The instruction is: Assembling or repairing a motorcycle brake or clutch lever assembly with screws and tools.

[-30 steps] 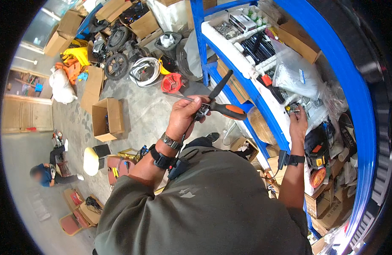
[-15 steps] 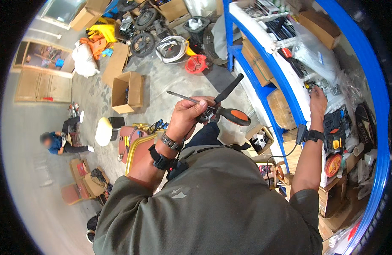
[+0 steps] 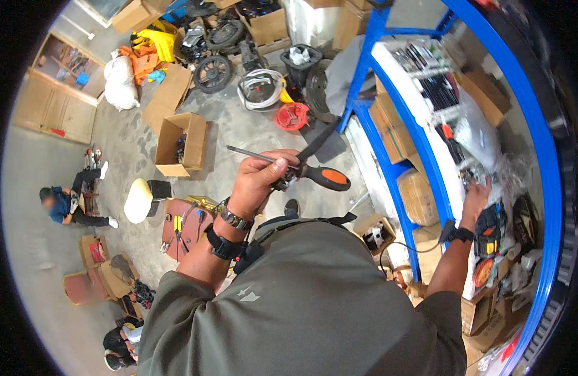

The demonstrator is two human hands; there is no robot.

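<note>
My left hand (image 3: pixel 259 178) is closed in front of my body. It grips a screwdriver (image 3: pixel 330 178) with an orange and black handle, its metal shaft pointing left past my thumb. In the same grasp is a black brake lever (image 3: pixel 319 139), its long arm reaching up and right; the clamp end is partly hidden by my fingers. My right hand (image 3: pixel 474 203) reaches over the white shelf top at the right. Its fingers look apart among small metal parts (image 3: pixel 472 175), and I see nothing held in them.
A blue-framed shelf (image 3: pixel 398 125) with boxes stands at my right. An open carton (image 3: pixel 182 144), a red plastic piece (image 3: pixel 291 116) and coiled hose (image 3: pixel 261 89) lie on the floor ahead. One person (image 3: pixel 70 205) sits far left, another (image 3: pixel 121 346) is lower left. Pliers (image 3: pixel 179 229) lie on a brown seat.
The whole view has shifted, bringing another person in at the lower left. My right hand stays over the small metal parts, its fingers slightly shifted. My left hand keeps its hold.
</note>
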